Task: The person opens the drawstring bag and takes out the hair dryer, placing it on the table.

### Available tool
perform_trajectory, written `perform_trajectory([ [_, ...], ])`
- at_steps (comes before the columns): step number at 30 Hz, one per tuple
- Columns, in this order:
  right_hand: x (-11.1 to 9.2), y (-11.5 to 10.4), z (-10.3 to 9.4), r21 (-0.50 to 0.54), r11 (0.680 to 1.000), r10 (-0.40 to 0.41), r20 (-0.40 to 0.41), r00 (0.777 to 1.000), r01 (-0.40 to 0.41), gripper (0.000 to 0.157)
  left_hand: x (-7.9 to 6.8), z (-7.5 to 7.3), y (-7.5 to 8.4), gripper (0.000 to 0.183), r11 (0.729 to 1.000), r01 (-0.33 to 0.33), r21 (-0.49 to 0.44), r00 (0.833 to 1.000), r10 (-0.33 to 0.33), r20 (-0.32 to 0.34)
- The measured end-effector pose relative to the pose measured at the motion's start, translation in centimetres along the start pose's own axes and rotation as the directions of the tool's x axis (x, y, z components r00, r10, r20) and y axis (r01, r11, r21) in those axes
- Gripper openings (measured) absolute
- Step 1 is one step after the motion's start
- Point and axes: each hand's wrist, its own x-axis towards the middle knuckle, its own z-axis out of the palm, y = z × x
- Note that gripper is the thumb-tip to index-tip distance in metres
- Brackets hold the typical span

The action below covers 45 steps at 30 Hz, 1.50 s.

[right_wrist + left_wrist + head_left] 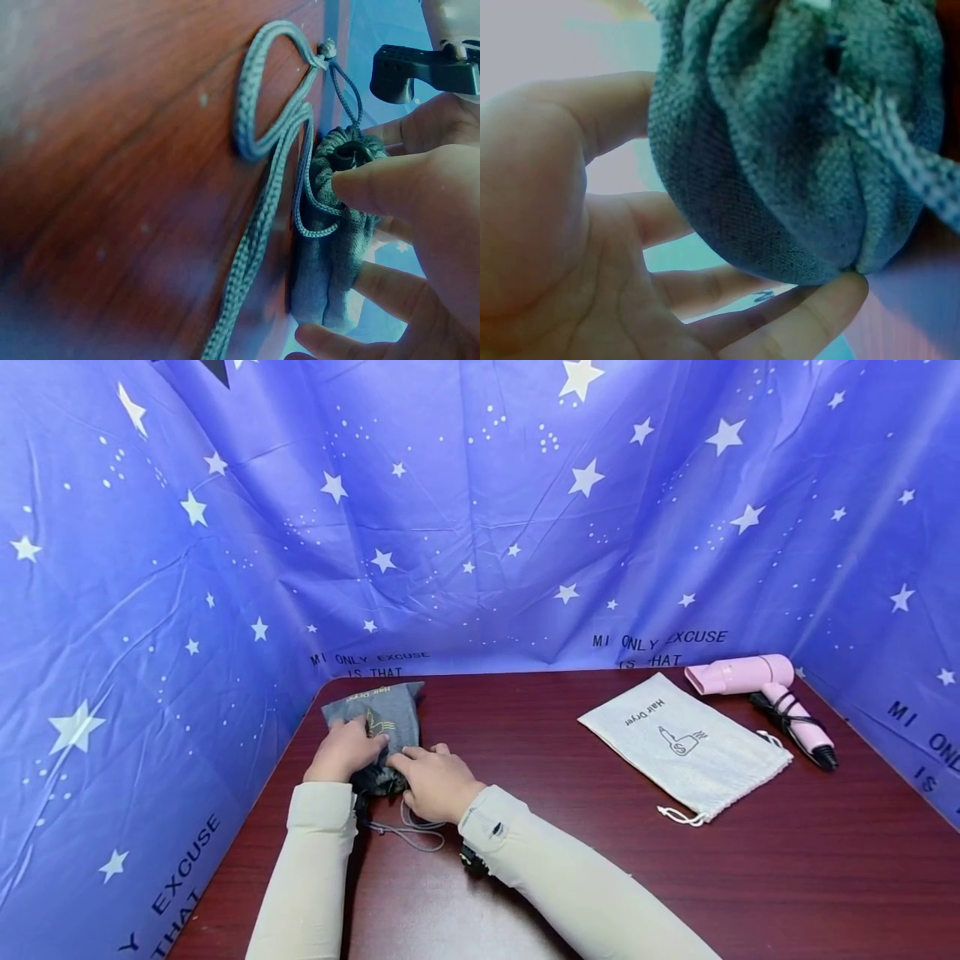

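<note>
We see the small grey woven-fabric drawstring pouch (406,714) at the far left of the dark red wood-grain table (525,752), bulging, its neck gathered and its braided grey cord (249,94) trailing loose. Our left hand (347,753) rests over it, fingers spread and fairly straight along its side; some tips are hidden behind the cloth. Our right hand (438,785) lies against the neck end, thumb touching the gathers, the other fingers apart; we see no firm pinch in either. We judge the step in hand to be settling a filled, drawn-up pouch, though its contents are hidden. The next move probably calls for letting go and turning to the flat off-white cloth drawstring bag (693,768) and the pink plastic hair dryer (750,677) lying beside it at the right. Both bags read "Hair Dryer" above a line-drawn dryer, yellowish on the grey, dark on the off-white. The blue star-printed curtain (465,510) shows "MI ONLY EXCUSE IS THAT". We can make out no brand name.
</note>
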Motion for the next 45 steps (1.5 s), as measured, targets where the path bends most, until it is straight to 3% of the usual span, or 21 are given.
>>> perform_trajectory([
  [14, -1.8, 0.8, -0.5, 0.015, 1.000, 0.000, 0.021, 1.000, -0.001, 0.059, -0.3, 0.8, 1.2, 0.074, 1.000, -0.020, 0.011, 1.000, 0.020, 0.011],
  [29, -3.3, 1.6, -0.9, 0.048, 0.999, -0.001, -0.002, 1.000, 0.001, 0.059, -1.0, 1.5, 2.7, 0.073, 0.998, -0.044, 0.042, 0.999, 0.044, 0.006],
  [45, -5.8, 3.3, -0.6, 0.009, 1.000, -0.002, -0.057, 0.998, 0.002, 0.061, -1.4, 2.6, 5.3, 0.072, 0.992, -0.100, 0.079, 0.995, 0.101, -0.013],
])
